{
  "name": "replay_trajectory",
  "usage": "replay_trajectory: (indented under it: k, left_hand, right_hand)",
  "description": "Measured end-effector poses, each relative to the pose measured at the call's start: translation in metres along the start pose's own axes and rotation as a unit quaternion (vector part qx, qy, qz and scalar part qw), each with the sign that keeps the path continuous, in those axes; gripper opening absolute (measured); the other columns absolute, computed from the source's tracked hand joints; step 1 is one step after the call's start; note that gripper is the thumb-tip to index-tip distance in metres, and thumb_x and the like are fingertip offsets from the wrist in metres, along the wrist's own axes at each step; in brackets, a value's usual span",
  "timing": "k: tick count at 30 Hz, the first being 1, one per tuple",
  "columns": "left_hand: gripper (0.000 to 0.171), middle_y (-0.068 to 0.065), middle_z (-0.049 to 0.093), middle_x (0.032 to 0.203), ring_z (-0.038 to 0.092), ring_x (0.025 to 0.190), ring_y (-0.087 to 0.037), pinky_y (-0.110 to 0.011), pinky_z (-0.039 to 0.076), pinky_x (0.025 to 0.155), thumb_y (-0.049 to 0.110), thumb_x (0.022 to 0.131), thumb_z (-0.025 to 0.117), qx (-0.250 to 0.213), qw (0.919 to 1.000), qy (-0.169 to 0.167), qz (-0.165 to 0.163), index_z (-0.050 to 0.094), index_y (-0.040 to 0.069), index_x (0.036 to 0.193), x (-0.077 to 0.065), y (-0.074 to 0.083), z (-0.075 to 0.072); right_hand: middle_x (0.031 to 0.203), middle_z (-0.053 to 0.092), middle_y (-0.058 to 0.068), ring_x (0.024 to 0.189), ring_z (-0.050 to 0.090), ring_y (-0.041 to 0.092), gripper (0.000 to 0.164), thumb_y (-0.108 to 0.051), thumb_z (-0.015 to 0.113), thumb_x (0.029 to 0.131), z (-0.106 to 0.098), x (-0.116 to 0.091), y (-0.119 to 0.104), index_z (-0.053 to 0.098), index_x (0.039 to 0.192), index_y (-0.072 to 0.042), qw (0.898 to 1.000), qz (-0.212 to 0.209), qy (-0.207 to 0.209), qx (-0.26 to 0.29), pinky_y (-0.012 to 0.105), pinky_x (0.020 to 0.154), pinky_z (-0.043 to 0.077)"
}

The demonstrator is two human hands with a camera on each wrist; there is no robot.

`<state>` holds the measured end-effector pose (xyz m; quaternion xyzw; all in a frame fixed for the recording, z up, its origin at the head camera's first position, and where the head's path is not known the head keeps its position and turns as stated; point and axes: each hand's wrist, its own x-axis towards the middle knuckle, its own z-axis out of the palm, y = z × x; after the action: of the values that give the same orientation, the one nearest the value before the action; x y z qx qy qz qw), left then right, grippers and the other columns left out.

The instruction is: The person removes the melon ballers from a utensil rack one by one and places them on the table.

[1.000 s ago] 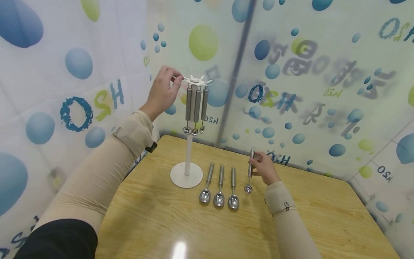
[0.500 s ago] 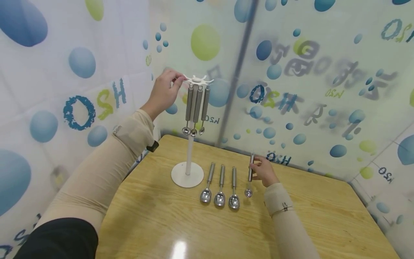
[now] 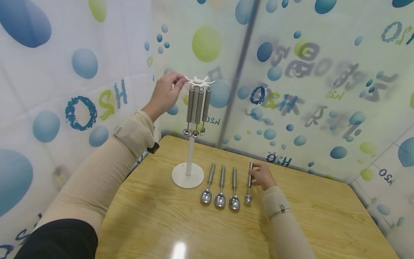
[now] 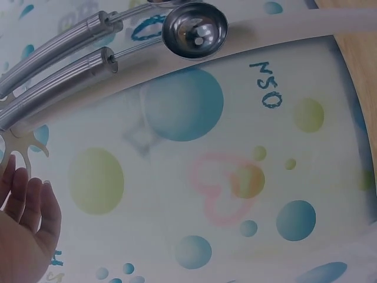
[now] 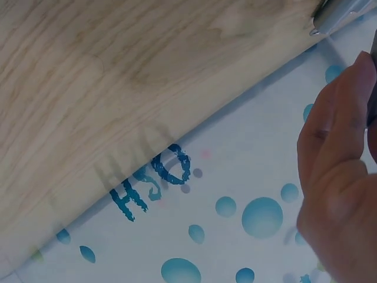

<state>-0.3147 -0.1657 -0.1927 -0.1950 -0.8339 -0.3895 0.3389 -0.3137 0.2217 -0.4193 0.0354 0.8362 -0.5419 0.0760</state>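
My left hand (image 3: 164, 92) pinches the tip of one arm of the white utensil stand (image 3: 188, 151), at its top. Several steel melon ballers (image 3: 198, 108) hang by their handles from the stand's hooks; a round bowl (image 4: 195, 30) shows close up in the left wrist view. At the right, my right hand (image 3: 263, 176) grips another melon baller (image 3: 248, 199) by the handle, its bowl downward. Whether that bowl touches the table cannot be told. The right wrist view shows the hand (image 5: 339, 153) at its right edge, with little of the handle visible.
Three ice cream scoops (image 3: 220, 199) lie side by side on the wooden table (image 3: 220, 233), between the stand's round base and my right hand. Patterned curtains (image 3: 123, 43) hang close behind and to the left of the table.
My right hand has lowered the melon baller, bringing it level with the row of scoops. My left hand stays on the stand's arm. The view has shifted slightly.
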Motion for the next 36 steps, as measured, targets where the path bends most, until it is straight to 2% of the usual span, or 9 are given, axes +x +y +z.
replay_trajectory:
  k: [5, 9, 14, 23, 31, 36]
  left_hand:
    - [0.03, -0.015, 0.058, 0.111, 0.052, 0.1, -0.026, -0.035, 0.041, 0.087, 0.02, 0.108, 0.051, -0.007, 1.0, 0.0, 0.002, 0.066, -0.004, 0.118, -0.001, 0.0, 0.001]
    - [0.03, -0.016, 0.058, 0.111, 0.052, 0.1, -0.026, -0.036, 0.042, 0.088, 0.02, 0.108, 0.051, -0.007, 1.0, -0.002, 0.004, 0.065, -0.004, 0.118, -0.001, 0.0, 0.002]
    - [0.029, -0.016, 0.058, 0.111, 0.052, 0.101, -0.026, -0.038, 0.043, 0.088, 0.021, 0.108, 0.051, -0.006, 1.0, -0.005, -0.001, 0.064, -0.003, 0.119, -0.003, 0.001, 0.0]
    - [0.03, -0.016, 0.058, 0.114, 0.052, 0.101, -0.026, -0.039, 0.043, 0.089, 0.021, 0.109, 0.048, -0.005, 0.9999, -0.011, -0.001, 0.063, -0.003, 0.12, -0.005, 0.002, -0.001]
    - [0.03, -0.015, 0.059, 0.113, 0.051, 0.096, -0.026, -0.038, 0.043, 0.086, 0.021, 0.109, 0.048, -0.002, 0.9999, -0.009, 0.006, 0.064, -0.003, 0.12, -0.007, 0.001, -0.003]
    - [0.03, -0.015, 0.06, 0.113, 0.051, 0.095, -0.026, -0.038, 0.042, 0.085, 0.021, 0.11, 0.047, 0.002, 0.9999, -0.009, 0.009, 0.064, -0.002, 0.12, -0.007, 0.0, -0.002]
  right_hand:
    - [0.116, 0.061, 0.026, 0.089, 0.064, 0.027, 0.043, -0.005, 0.055, 0.104, 0.006, 0.002, 0.004, 0.044, 0.144, 0.008, 1.0, 0.011, 0.004, -0.01, 0.048, 0.078, 0.06]
    - [0.108, 0.063, 0.02, 0.084, 0.063, 0.023, 0.04, -0.003, 0.056, 0.103, 0.01, 0.005, 0.008, 0.048, 0.141, 0.009, 1.0, 0.022, 0.007, -0.021, 0.04, 0.071, 0.06]
    - [0.099, 0.065, 0.019, 0.075, 0.062, 0.02, 0.04, -0.001, 0.056, 0.102, 0.014, 0.009, 0.013, 0.048, 0.14, 0.011, 0.999, 0.038, 0.005, -0.023, 0.036, 0.066, 0.058]
    - [0.101, 0.064, 0.018, 0.076, 0.063, 0.02, 0.035, -0.003, 0.061, 0.101, 0.017, 0.021, 0.022, 0.054, 0.133, 0.011, 0.995, 0.068, 0.011, -0.074, 0.03, 0.063, 0.055]
    - [0.105, 0.065, 0.025, 0.078, 0.063, 0.023, 0.033, -0.003, 0.064, 0.099, 0.02, 0.021, 0.024, 0.059, 0.125, 0.016, 0.989, 0.049, 0.0, -0.141, 0.031, 0.064, 0.055]
    - [0.101, 0.07, 0.023, 0.075, 0.065, 0.022, 0.027, -0.006, 0.068, 0.096, 0.025, 0.025, 0.028, 0.067, 0.115, 0.014, 0.973, 0.017, 0.008, -0.231, 0.029, 0.062, 0.054]
